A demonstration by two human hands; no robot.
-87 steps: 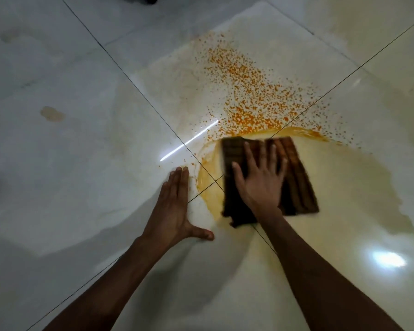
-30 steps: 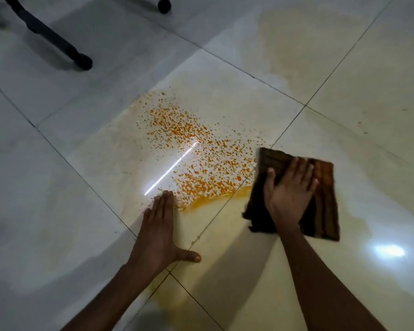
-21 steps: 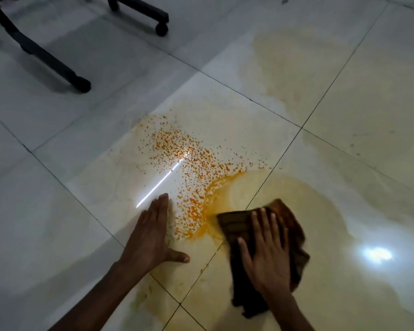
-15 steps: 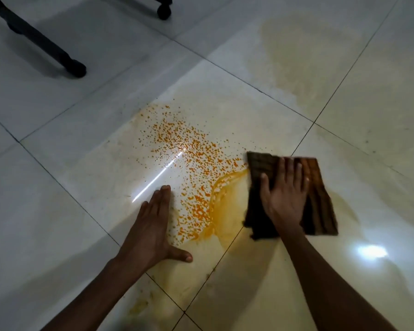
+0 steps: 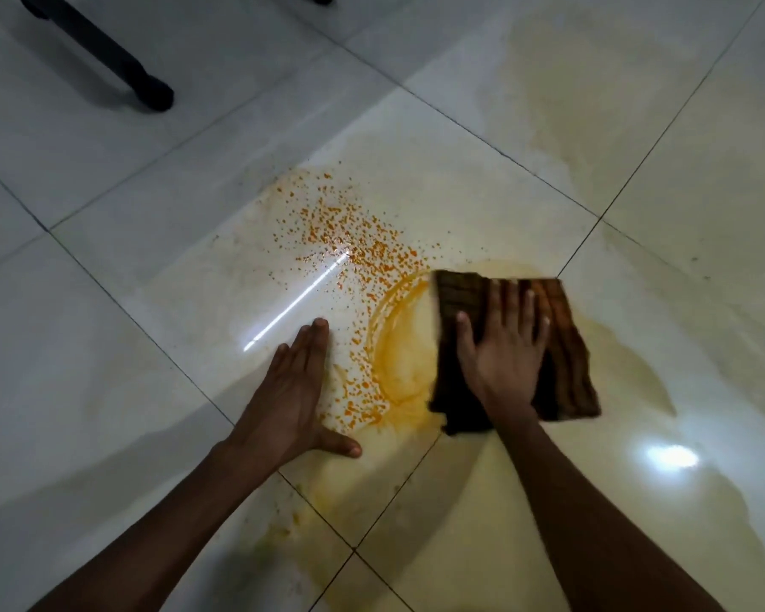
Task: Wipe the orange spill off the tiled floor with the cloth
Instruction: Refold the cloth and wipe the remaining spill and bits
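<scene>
orange spill point(image 5: 363, 258) is only partly dealt with, by my reckoning. the brown cloth point(image 5: 566, 346) lies flat on the tiled floor point(image 5: 107, 390) just right of the speckles, and the right hand point(image 5: 504, 351) presses it down with straight, spread fingers. the left hand point(image 5: 292, 390) is flat on the tile too, fingers together, touching the edge of the mess. a curved orange smear point(image 5: 394, 360) sits between the hands, pale yellow film spreads wide around, and the thick patch of droplets looks untouched.
</scene>
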